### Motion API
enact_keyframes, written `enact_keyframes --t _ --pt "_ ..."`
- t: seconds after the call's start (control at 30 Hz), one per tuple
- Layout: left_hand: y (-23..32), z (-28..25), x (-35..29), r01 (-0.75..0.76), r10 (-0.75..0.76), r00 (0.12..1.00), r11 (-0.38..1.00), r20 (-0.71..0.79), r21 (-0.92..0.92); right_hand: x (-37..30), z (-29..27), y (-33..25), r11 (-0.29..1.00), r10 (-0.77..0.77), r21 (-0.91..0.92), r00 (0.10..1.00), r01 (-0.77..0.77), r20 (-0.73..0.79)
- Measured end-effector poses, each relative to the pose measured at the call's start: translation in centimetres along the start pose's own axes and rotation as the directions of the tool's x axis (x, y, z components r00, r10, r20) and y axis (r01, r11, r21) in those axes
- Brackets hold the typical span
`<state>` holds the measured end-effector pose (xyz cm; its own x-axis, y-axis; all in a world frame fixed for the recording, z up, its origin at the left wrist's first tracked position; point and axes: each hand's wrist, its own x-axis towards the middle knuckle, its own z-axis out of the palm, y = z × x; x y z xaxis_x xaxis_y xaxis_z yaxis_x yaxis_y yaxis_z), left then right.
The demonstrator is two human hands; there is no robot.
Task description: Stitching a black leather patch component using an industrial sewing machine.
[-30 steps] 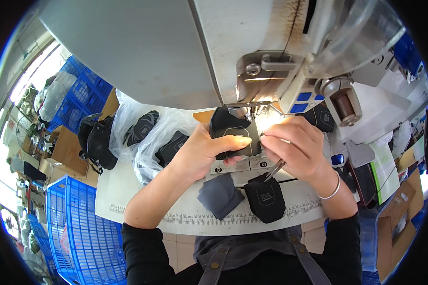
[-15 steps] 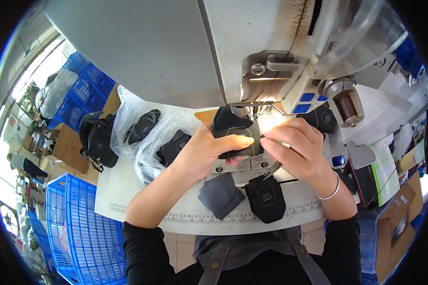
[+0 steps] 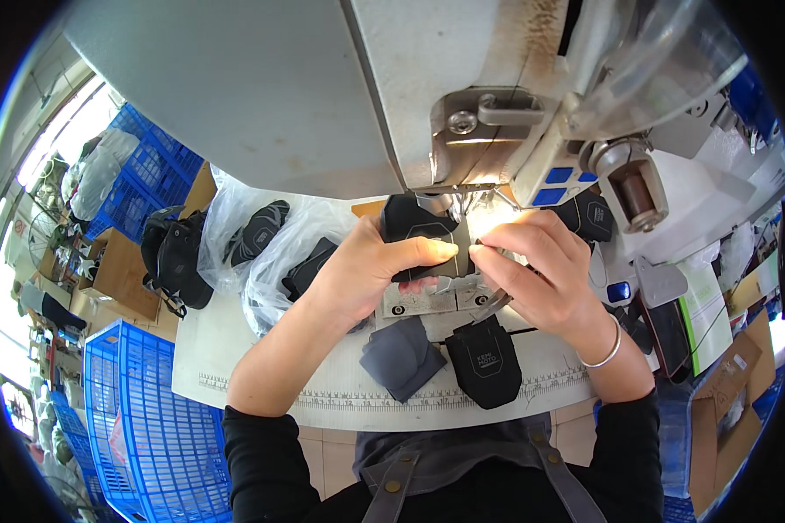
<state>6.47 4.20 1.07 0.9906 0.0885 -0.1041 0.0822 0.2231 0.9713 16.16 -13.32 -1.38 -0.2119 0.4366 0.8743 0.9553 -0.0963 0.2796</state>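
My left hand (image 3: 371, 266) grips a black fabric piece (image 3: 407, 222) with a light stitched outline, thumb on top and fingers beneath. The piece lies under the needle area of a sewing machine (image 3: 484, 139), in bright lamplight. My right hand (image 3: 536, 270) is closed at the right edge of the piece, thumb and forefinger pinched together. Small metal thread snips (image 3: 495, 305) stick out below its palm; whether the pinch also holds a thread is too small to tell. Nearer me lie a black fabric pouch piece (image 3: 485, 362) and several grey fabric pieces (image 3: 401, 359).
Clear plastic bags (image 3: 270, 288) with black pieces are on the left of the table (image 3: 270, 397), near a black bag (image 3: 179, 261). A blue crate (image 3: 153, 418) stands at the left edge. Another black piece (image 3: 589, 216) and a thread spool (image 3: 634, 199) are on the right.
The view has shifted slightly. The right hand's fingers have turned a little, and less of the snips shows. The left hand keeps its grip on the black piece.
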Motion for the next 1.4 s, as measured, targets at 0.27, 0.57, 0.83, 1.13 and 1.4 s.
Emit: enact_keyframes --t 0.27,0.57,0.83,1.13,1.4 --pt "0.5 0.0 0.3 -0.022 0.022 1.000 0.999 -0.007 0.030 0.3 -0.1 -0.1 0.999 0.033 -0.029 0.998 -0.031 0.059" --pt "0.6 -0.6 1.3 -0.007 0.007 1.000 1.000 0.016 0.011 0.5 -0.3 -0.2 0.995 0.095 -0.050 0.989 -0.090 0.112" --pt "0.3 -1.5 2.3 -0.015 0.014 1.000 1.000 0.009 0.004 0.5 -0.6 -0.7 0.988 0.151 0.006 0.975 -0.154 0.162" --pt "0.5 -1.8 2.8 -0.020 0.020 1.000 0.999 0.010 -0.032 0.7 -0.6 -0.9 0.984 0.175 -0.001 0.970 -0.177 0.167" --pt "0.8 -1.5 3.1 0.005 -0.005 1.000 1.000 0.003 -0.013 1.0 -1.9 -0.5 0.978 0.198 0.028 0.962 -0.206 0.187"
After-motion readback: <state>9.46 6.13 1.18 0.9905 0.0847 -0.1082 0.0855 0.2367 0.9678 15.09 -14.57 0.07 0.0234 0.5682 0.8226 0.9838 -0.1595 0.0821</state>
